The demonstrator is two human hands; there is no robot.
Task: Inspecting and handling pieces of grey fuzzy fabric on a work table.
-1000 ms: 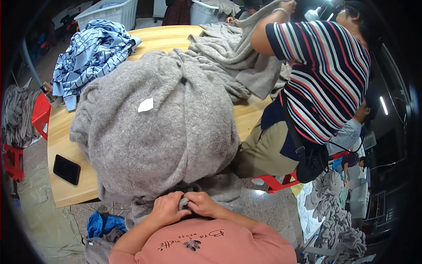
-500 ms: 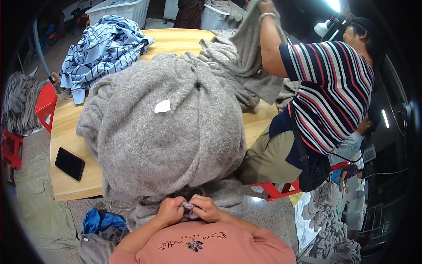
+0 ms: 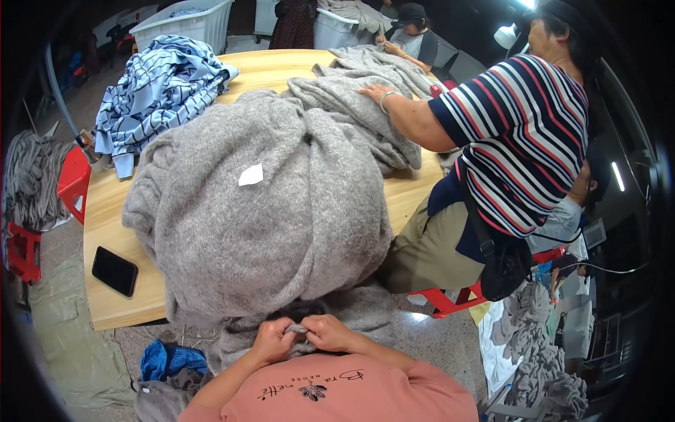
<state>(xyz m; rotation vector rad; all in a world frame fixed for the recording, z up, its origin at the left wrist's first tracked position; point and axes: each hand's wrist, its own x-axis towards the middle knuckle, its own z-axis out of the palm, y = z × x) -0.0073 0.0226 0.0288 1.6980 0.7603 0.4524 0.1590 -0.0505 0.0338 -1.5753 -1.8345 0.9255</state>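
Both hands, our left hand and right hand, keep a pinched grip on the near edge of the grey fleece blanket, whose bulk is heaped on the desk, so we judge most of it unworked.

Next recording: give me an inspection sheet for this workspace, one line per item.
Surface: wooden table, mostly covered.
Job's things: grey fleece garment heaped on table, edge hanging to the lap.
Clutter: black phone; blue striped cloth; white tag.
Hands: left hand and right hand both pinch the garment's edge.
Cables: nothing seen.
Surroundings: co-worker in striped shirt pressing grey fabric; red stools; white bins.
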